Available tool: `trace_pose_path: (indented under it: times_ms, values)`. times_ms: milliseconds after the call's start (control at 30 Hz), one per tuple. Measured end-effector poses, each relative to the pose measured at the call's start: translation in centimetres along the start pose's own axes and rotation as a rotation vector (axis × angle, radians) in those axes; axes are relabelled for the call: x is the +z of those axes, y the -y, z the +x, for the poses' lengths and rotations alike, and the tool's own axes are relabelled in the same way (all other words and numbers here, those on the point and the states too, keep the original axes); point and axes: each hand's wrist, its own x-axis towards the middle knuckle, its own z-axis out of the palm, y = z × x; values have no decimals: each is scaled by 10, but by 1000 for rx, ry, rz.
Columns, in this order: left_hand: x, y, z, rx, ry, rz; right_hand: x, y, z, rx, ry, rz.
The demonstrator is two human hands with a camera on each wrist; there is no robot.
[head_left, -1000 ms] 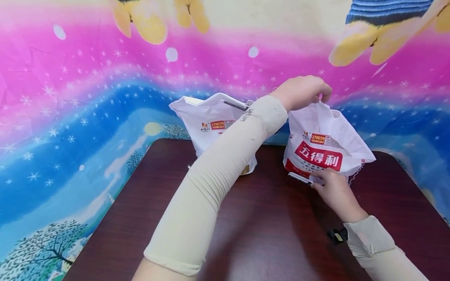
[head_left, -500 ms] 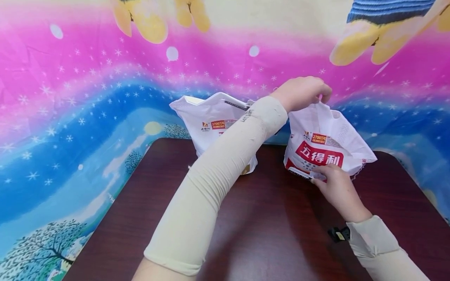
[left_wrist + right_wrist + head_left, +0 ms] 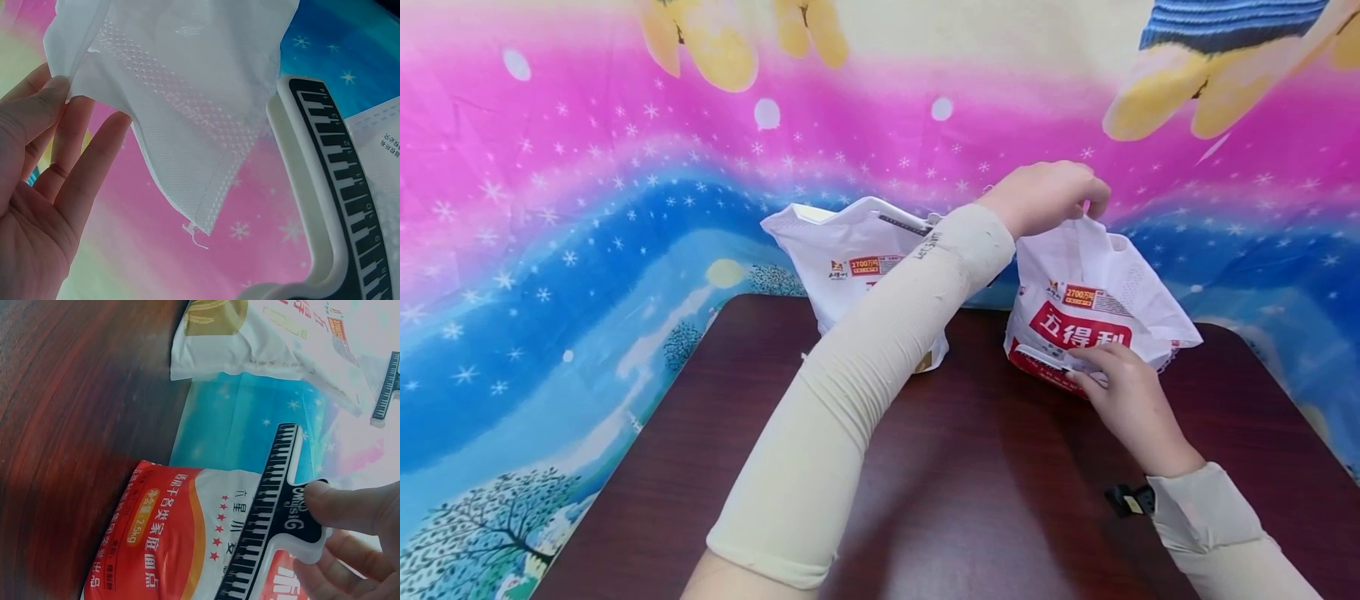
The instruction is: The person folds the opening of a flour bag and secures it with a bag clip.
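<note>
The white and red flour bag stands at the right on the table, its mouth gathered upward. My left hand pinches that top edge between thumb and fingertips, as the left wrist view shows with the white bag material. In my right hand I hold a clip with a piano-key pattern, thumb on its black handle. It lies across the front of the bag's lower half; whether it touches cannot be told. Part of the bag's red print is behind the clip and hand.
A second flour bag stands to the left, partly hidden by my left sleeve. A similar piano-key clip sits at its top edge. A patterned backdrop hangs behind the dark wooden table.
My right hand has raised the clip from the bag's bottom edge up its front. My left hand stays at the bag's top.
</note>
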Motion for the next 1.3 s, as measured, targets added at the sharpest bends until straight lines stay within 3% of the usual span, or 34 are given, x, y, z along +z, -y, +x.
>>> trace_pose_path:
  times_ms: [467, 1067, 1300]
  values:
    - [2, 0, 0, 1, -1, 3, 0, 1, -5, -86, -144, 35]
    - [2, 1, -2, 13, -11, 2, -7, 1, -7, -181, -403, 25]
    - [2, -1, -4, 20, -22, 7, -14, 2, -7, -181, -438, 11]
